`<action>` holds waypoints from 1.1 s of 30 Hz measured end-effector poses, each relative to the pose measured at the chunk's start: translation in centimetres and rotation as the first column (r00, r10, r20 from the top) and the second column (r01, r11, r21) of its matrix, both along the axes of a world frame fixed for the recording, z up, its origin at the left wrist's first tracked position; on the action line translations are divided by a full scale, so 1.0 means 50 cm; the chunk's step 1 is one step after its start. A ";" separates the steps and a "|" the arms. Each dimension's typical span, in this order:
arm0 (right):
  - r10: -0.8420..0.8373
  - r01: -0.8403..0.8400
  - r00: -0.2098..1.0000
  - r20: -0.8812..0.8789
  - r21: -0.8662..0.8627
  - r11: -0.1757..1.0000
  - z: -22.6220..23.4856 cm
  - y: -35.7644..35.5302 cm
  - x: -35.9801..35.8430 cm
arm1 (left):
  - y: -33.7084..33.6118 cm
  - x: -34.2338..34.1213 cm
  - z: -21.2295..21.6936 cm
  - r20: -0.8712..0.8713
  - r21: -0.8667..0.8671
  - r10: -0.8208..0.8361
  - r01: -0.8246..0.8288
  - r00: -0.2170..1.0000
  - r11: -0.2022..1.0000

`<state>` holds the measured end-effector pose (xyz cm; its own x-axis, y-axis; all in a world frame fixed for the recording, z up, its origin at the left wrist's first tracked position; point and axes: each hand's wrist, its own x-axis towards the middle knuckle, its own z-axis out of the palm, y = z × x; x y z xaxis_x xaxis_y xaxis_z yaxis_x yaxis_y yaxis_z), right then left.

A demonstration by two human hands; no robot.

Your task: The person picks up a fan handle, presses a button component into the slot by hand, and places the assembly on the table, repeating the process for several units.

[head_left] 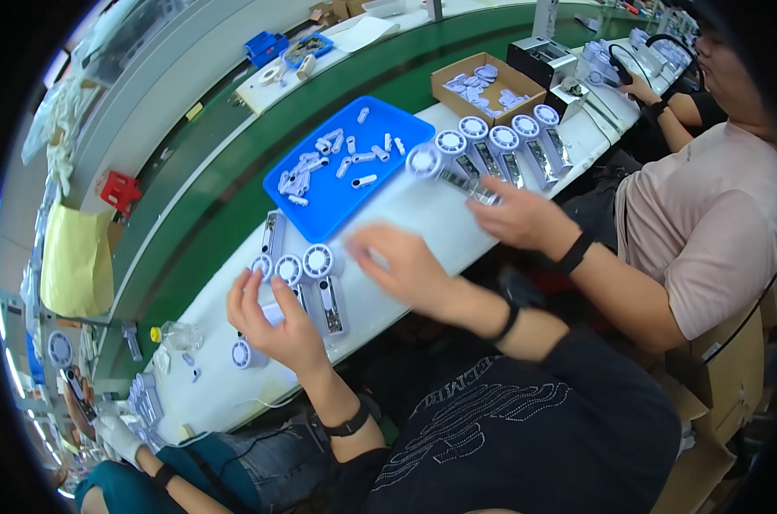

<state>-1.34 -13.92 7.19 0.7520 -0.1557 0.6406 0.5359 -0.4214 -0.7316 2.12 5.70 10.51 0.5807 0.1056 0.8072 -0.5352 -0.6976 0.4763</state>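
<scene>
My left hand (279, 327) is curled around a pale white fan piece (273, 312) over the white bench (405, 223). It is just below a short row of three small white hand fans (318, 260) lying with their round heads up. Another round fan head (241, 353) lies to the left of that hand. My right hand (405, 267) is blurred, fingers spread, hovering empty above the bench to the right of the row. A blue tray (320, 218) with several small white parts sits beyond the fans.
A co-worker in a pale shirt reaches a hand (523, 218) to a longer row of fans (500, 141). Behind that row are a cardboard box (446, 81) of parts and a green conveyor belt (234, 188). Another person's gloved hand (119, 437) is at the lower left.
</scene>
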 end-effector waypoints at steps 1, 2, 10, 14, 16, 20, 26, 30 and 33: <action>0.059 -0.060 0.998 -0.027 -0.045 0.997 -0.005 -0.004 -0.076 | -0.017 0.000 -0.002 -0.056 -0.010 -0.088 0.087 0.995 0.996; 0.116 -0.117 0.990 -0.078 -0.011 0.993 -0.025 -0.015 -0.139 | -0.041 0.002 -0.008 -0.116 -0.023 -0.179 0.177 0.977 0.984; 0.208 -0.068 0.894 -0.397 0.340 0.938 -0.069 -0.098 -0.304 | -0.301 0.095 -0.085 -0.420 0.074 -0.623 0.709 0.660 0.701; 0.096 0.003 0.925 -0.367 0.261 0.965 -0.057 -0.139 -0.285 | -0.407 0.174 -0.121 -0.414 0.163 -0.625 0.730 0.662 0.664; 0.030 0.045 0.945 -0.325 0.222 0.974 -0.059 -0.145 -0.272 | -0.425 0.184 -0.111 -0.456 0.109 -0.630 0.742 0.628 0.661; -0.159 0.201 0.961 -0.227 0.175 0.964 -0.073 -0.170 -0.241 | -0.402 0.177 -0.100 -0.521 0.067 -0.619 0.752 0.587 0.656; -0.327 0.342 0.931 -0.161 0.078 0.936 -0.055 -0.216 -0.182 | -0.236 0.057 -0.066 -0.507 0.138 -0.482 0.619 0.715 0.773; -0.160 0.163 0.971 -0.175 0.002 0.987 -0.054 -0.208 -0.139 | -0.142 -0.021 -0.047 -0.667 0.095 -0.334 0.521 0.666 0.848; -0.029 0.013 0.989 -0.148 -0.113 0.994 -0.078 -0.187 -0.089 | -0.118 -0.041 -0.055 -0.678 0.118 -0.276 0.471 0.681 0.874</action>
<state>-5.81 -23.29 3.32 0.8375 -0.1065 0.5359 0.4148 -0.5145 -0.7505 0.07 -0.20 7.78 0.8976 -0.3907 0.2043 -0.4266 -0.6527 0.6261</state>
